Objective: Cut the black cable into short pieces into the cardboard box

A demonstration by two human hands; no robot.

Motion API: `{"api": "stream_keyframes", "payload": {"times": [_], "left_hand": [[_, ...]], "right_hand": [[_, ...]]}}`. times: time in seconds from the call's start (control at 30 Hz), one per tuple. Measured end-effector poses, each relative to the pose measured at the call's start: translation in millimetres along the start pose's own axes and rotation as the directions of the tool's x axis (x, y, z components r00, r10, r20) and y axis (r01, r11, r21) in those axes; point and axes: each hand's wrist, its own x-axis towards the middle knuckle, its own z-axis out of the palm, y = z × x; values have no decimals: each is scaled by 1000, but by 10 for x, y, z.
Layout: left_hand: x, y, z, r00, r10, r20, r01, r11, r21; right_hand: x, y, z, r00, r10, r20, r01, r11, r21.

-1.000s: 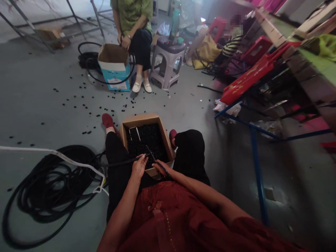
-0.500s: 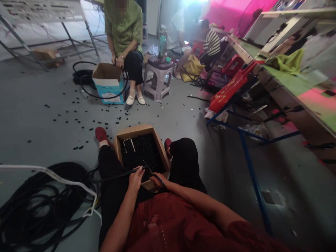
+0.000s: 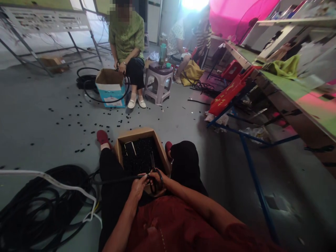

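Observation:
My left hand (image 3: 138, 188) grips a black cable (image 3: 118, 179) that runs in from the left across my lap. My right hand (image 3: 159, 179) is shut on black-handled scissors (image 3: 156, 181), right next to the cable's end, with the blades pointing away from me. Below the hands, a cardboard box (image 3: 135, 134) rests between my legs, filled with a heap of small black pieces (image 3: 141, 157). A flat dark rectangular object (image 3: 130, 148) lies on the heap. The hands hide the exact point where the blades meet the cable.
A big coil of black cable (image 3: 44, 199) and a white cable (image 3: 52, 178) lie to my left. Small black pieces dot the grey floor (image 3: 52, 112). A blue-legged workbench (image 3: 258, 185) stands to my right. Ahead, a seated co-worker (image 3: 126, 38) handles cable over a blue-and-white box (image 3: 110, 87).
My hands have drawn closer together, and the scissors have turned more upright, over the cable. The view has tilted upward and shows more of the far room.

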Motion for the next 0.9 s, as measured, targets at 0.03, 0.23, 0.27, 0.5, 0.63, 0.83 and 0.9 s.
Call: {"api": "stream_keyframes", "payload": {"times": [0.03, 0.23, 0.27, 0.5, 0.63, 0.83, 0.9], "left_hand": [[-11, 2, 7, 1000, -13, 4, 13, 1000, 16], [-13, 42, -14, 998, -59, -37, 58, 998, -2], [-12, 46, -26, 997, -62, -39, 62, 998, -23], [-5, 34, -54, 995, -61, -83, 54, 996, -77], [128, 69, -148, 984, 76, -159, -109, 972, -208], [247, 101, -295, 985, 92, -144, -128, 956, -265], [243, 94, -295, 987, 95, -133, -128, 955, -268]], "right_hand": [[6, -4, 18, 1000, 3, -5, -3, 1000, 22], [-68, -72, 21, 998, 3, -65, -2, 1000, 19], [-82, -92, 15, 998, 5, -68, -4, 1000, 9], [-255, -230, 0, 995, 0, -98, -8, 996, -84], [-413, -229, -84, 998, 65, -1, -65, 995, -80], [-606, -103, -204, 989, 113, 96, -93, 977, -194], [-640, -69, -203, 985, 115, 129, -86, 973, -216]]}}
